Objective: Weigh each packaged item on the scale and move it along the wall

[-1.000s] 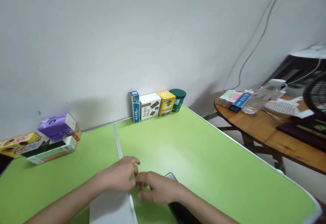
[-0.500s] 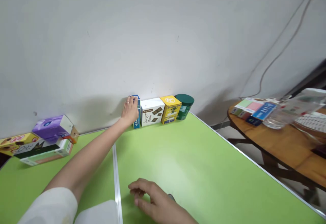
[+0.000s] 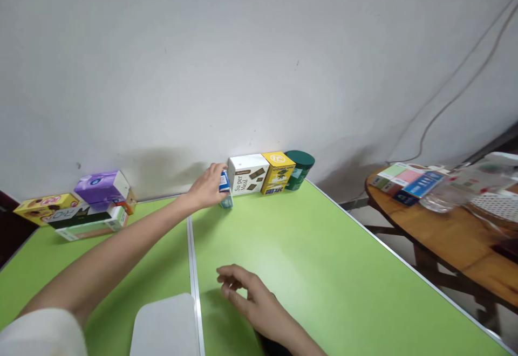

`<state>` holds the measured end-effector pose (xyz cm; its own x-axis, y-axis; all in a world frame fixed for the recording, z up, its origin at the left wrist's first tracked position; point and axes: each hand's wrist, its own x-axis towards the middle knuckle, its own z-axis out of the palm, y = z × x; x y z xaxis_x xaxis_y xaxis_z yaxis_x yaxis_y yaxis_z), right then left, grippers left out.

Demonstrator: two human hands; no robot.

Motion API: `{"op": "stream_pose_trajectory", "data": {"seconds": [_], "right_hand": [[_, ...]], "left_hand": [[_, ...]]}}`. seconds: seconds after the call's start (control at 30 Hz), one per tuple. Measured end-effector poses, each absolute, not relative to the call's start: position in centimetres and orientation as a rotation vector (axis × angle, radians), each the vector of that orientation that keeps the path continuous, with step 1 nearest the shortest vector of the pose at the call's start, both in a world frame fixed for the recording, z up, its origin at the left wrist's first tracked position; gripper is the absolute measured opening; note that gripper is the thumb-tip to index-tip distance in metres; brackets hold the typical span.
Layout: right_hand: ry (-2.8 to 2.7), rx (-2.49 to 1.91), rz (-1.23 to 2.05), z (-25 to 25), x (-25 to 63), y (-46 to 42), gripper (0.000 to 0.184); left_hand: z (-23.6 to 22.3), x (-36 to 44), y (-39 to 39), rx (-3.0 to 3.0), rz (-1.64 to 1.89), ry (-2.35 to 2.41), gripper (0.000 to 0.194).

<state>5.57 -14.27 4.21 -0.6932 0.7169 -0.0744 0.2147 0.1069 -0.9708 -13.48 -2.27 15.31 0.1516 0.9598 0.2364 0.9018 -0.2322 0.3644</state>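
My left hand point(image 3: 208, 187) reaches to the back of the green table with its fingers wrapped around a small blue-and-white box point(image 3: 226, 197). Most of that box is hidden behind the hand, and it appears tilted. Just to its right stands a white biscuit box point(image 3: 247, 175), followed by a yellow box point(image 3: 278, 173) and a green canister point(image 3: 299, 170), all in a row along the wall. Near the front, my right hand point(image 3: 253, 296) hovers over the table, fingers loosely bent and apart from the thumb, holding nothing.
At the back left, a purple pack point(image 3: 101, 189) rests by a yellow carton point(image 3: 44, 207) and a black-and-green box point(image 3: 91, 224). A white flat object point(image 3: 165, 326) lies at the front edge. On the right, a wooden table point(image 3: 457, 237) bears boxes and a clear plastic bottle point(image 3: 473, 186).
My left hand has drawn the blue-and-white box off the wall row toward me and tipped it. My right hand stays low with little movement. The view has shifted slightly left.
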Motion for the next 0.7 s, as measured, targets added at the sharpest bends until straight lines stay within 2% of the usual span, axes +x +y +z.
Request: {"op": "stream_pose_trajectory", "data": {"seconds": [0.07, 0.17, 0.23, 0.33, 0.47, 0.57, 0.7], "right_hand": [[-1.897, -1.050, 1.538, 3.5, 6.0, -14.5, 0.041], [-1.786, -1.210, 1.465, 2.2, 6.7, -15.4, 0.070], [-1.775, -1.174, 1.501, 1.7, 6.8, -16.3, 0.086], [-1.838, -1.062, 1.605, 1.7, 6.1, -18.0, 0.092], [-1.962, -1.082, 1.733, 2.6, 4.2, -19.7, 0.086], [-2.075, -1.176, 1.634, 2.8, 3.1, -20.2, 0.066], [-2.211, -1.259, 1.453, 2.0, 3.2, -20.2, 0.059]], "left_hand": [[16.5, -15.2, -6.7, 2.105, 0.744, 1.811, 0.066], [17.3, -18.6, -14.6, 1.786, 0.782, 1.692, 0.057], [16.4, -21.0, -19.9, 1.572, 0.851, 1.620, 0.062], [13.0, -23.7, -26.9, 1.249, 1.023, 1.649, 0.071], [8.2, -25.3, -33.4, 0.868, 1.210, 1.678, 0.085], [5.7, -25.8, -36.0, 0.807, 1.250, 1.593, 0.083], [2.7, -26.3, -37.1, 0.879, 1.089, 1.608, 0.075]]}}
